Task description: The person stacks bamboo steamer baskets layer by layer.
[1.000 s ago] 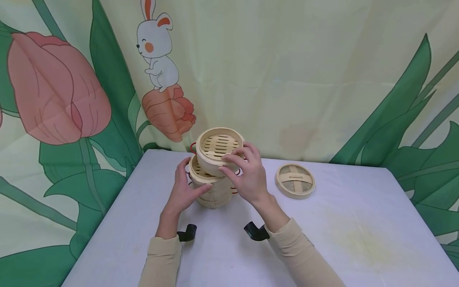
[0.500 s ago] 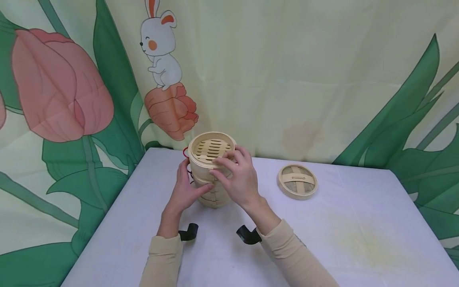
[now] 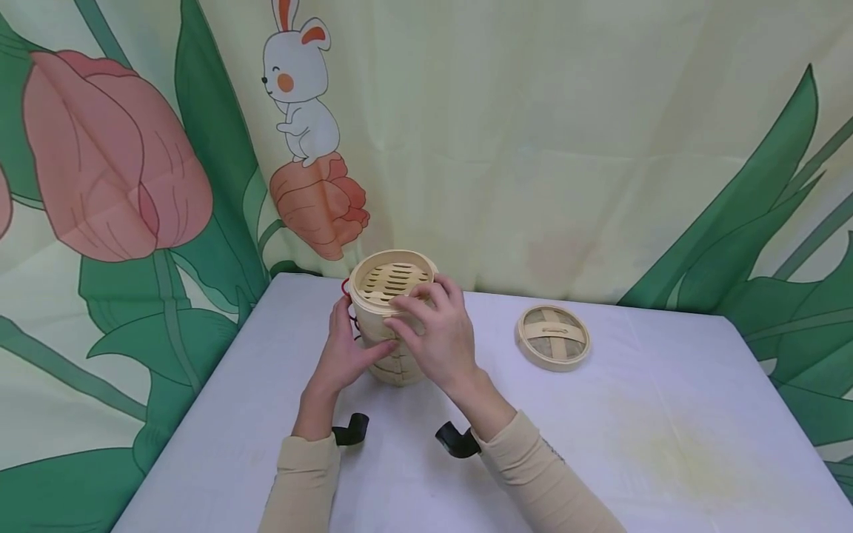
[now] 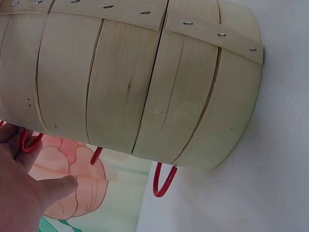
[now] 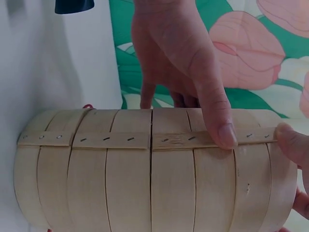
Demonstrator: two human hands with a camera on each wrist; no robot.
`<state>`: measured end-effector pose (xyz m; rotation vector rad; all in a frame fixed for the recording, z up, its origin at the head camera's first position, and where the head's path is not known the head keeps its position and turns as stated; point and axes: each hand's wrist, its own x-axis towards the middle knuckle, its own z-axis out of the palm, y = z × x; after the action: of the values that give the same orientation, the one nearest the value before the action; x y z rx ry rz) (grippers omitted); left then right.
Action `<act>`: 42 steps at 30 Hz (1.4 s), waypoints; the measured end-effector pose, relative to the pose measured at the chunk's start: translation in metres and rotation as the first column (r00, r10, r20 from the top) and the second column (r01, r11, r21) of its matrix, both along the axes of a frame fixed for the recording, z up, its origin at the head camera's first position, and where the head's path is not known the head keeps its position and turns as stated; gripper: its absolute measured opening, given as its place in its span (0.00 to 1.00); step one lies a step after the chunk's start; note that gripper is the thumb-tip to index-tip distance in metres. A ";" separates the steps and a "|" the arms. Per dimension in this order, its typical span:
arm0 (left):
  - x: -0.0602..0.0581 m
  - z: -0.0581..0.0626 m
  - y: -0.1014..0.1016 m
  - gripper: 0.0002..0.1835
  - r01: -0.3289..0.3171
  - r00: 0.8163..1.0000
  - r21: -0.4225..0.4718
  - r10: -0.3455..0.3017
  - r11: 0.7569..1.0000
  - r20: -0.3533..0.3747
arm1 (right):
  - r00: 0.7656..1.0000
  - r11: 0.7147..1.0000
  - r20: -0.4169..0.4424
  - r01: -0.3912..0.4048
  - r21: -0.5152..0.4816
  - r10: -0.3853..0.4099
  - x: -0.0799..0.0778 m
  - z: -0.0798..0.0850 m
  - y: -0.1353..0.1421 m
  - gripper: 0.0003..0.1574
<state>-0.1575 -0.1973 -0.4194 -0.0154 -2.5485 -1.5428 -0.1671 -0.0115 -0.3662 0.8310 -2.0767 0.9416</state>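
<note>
A stack of small bamboo steamer baskets (image 3: 397, 364) stands upright on the table, with red loops at its sides. Its uppermost basket (image 3: 389, 284) is lidless and shows a slatted floor. My left hand (image 3: 343, 344) holds the stack from the left, thumb across the front, just beneath the top basket. With thumb and fingers my right hand (image 3: 436, 337) pinches the top basket's near right rim. In the right wrist view the left thumb (image 5: 223, 133) presses beside a stapled seam, and the right thumb (image 5: 289, 137) touches the end basket. Part of the left hand (image 4: 24, 188) shows in the left wrist view.
To the right of the stack, a round bamboo lid (image 3: 552, 337) with crossed strips lies on the white table (image 3: 640, 429). A printed curtain (image 3: 566, 148) hangs behind the table. Black wrist-camera pieces (image 3: 456, 440) stick out near both wrists.
The top basket has moved left and down, from overhanging the stack to sitting in line on it. My right hand moved with it; the left hand stayed nearly still.
</note>
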 end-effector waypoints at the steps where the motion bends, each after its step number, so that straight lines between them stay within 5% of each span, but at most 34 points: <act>1: 0.000 0.000 0.000 0.63 -0.001 1.000 0.001 0.001 1.000 0.000 | 1.000 1.000 0.001 0.001 0.003 -0.001 0.000 0.000 0.000 0.15; 11: 0.003 -0.004 0.000 0.64 -0.007 1.000 0.012 0.007 1.000 0.015 | 0.999 0.999 0.015 -0.043 0.022 0.043 0.001 -0.005 0.006 0.17; 18: 0.007 -0.007 -0.001 0.64 -0.006 1.000 0.023 0.006 1.000 0.007 | 0.996 0.992 -0.024 -0.086 -0.091 0.084 -0.002 -0.010 0.027 0.23; 24: 0.005 -0.008 0.001 0.65 -0.002 1.000 0.039 0.003 0.999 -0.003 | 1.000 0.985 -0.003 -0.004 -0.175 0.003 -0.013 -0.020 0.062 0.23; 32: 0.003 -0.003 -0.002 0.63 0.013 0.998 0.048 -0.010 0.999 -0.067 | 0.996 0.984 0.048 0.087 -0.156 -0.081 -0.014 -0.034 0.104 0.24; 42: -0.003 0.018 -0.011 0.61 0.005 0.984 0.057 0.005 0.998 -0.178 | 0.986 0.976 0.058 0.161 -0.146 -0.154 -0.016 -0.045 0.141 0.26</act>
<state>-0.1607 -0.2079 -0.4018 -0.1402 -2.3664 -1.5385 -0.1834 0.1298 -0.4112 0.5625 -2.0486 1.0234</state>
